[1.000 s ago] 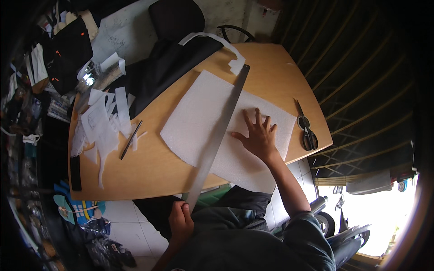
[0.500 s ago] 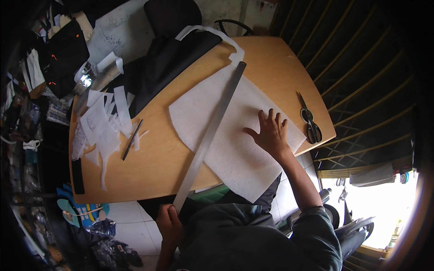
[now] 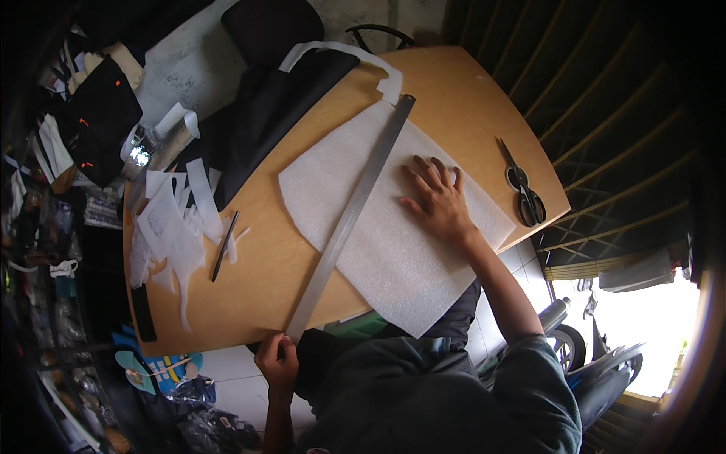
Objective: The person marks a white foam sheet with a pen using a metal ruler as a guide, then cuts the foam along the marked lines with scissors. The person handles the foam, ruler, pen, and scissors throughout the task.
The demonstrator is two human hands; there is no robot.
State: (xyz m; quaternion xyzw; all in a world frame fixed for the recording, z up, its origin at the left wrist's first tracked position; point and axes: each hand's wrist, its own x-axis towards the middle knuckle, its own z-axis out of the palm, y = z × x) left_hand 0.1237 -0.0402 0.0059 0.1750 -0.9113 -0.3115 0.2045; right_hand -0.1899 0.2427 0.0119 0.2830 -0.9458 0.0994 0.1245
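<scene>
Because the metal ruler (image 3: 350, 216) slants across the white foam sheet (image 3: 408, 265) on the worktop (image 3: 249, 303), jutting past the near edge, our left hand (image 3: 277, 360) can pinch its end; our right hand (image 3: 441, 203), splayed and grasping nothing, rests on the sheet, presumably steadying it.

Silver-grey ruler (image 3: 352, 212), mottled white sheet (image 3: 393, 236), tan tabletop (image 3: 261, 280), black-handled scissors (image 3: 522, 189)

Ruler (image 3: 352, 216): smooth metal, dull sheen. White sheet (image 3: 408, 280): pebbly, foam-like, faintly glossy. Worktop (image 3: 484, 91): smooth wood-look, soft sheen. Scissors (image 3: 523, 191): metal blades, plastic-looking handles. White scraps (image 3: 162, 223): matt, papery. Black material (image 3: 265, 125): matt, cloth-like. Floor tiles (image 3: 242, 395): smooth.
</scene>
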